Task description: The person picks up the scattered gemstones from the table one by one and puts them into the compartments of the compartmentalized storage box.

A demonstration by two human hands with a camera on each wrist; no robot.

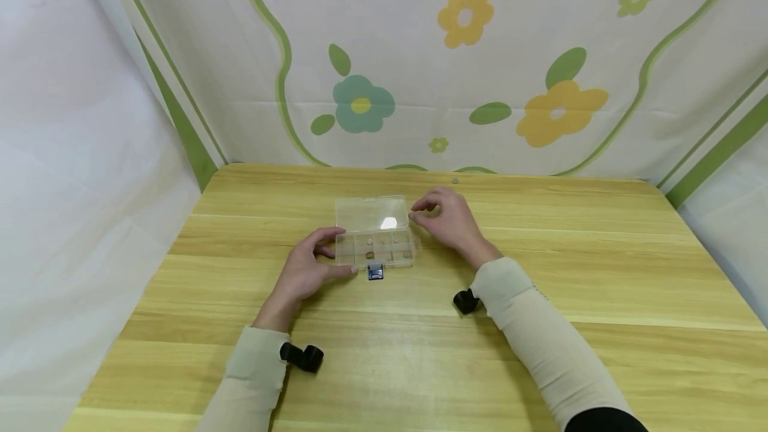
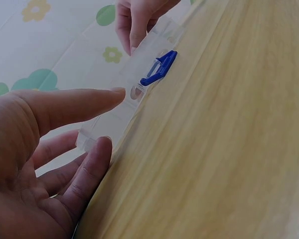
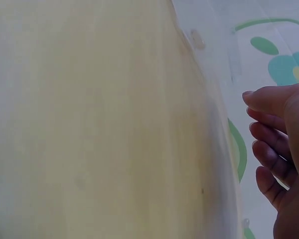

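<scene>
A clear plastic compartment box sits on the table with its transparent lid raised at the back. Several small round pieces lie in its compartments, too small to identify. A blue latch hangs at the box's front edge, also plain in the left wrist view. My left hand holds the box's left end, thumb along the front and fingers behind. By the lid's right edge is my right hand, its fingers loosely bent; nothing shows between thumb and fingers. Whether its fingertips touch the lid is unclear.
One small round grey piece lies by the back edge of the wooden table. Behind the table hangs a white cloth printed with flowers. Black wrist cameras are strapped at both cuffs.
</scene>
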